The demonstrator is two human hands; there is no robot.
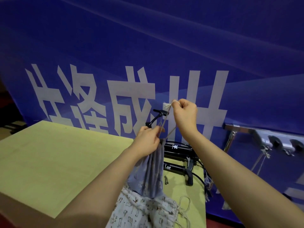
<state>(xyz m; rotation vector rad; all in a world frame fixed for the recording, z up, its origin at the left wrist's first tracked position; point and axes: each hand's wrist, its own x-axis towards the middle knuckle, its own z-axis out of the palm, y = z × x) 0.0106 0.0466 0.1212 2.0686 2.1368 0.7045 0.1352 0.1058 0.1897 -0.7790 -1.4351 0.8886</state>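
Note:
A grey-blue drawstring bag (148, 176) hangs above the yellow table (54, 155), its mouth bunched tight. My left hand (147, 139) grips the gathered neck of the bag. Higher and to the right, my right hand (185, 115) pinches the beige drawstring (166, 117) near its tasselled end and holds it taut above the bag. A black pump handle (158, 111) pokes up behind the cord; whether it comes out of the bag is unclear.
A white patterned drawstring bag (144, 209) lies on the table below. Black hand pumps (177, 157) and two small needles (166, 179) lie to the right. A blue banner (148, 55) stands behind, with a metal rail and power strip (276, 140) at right.

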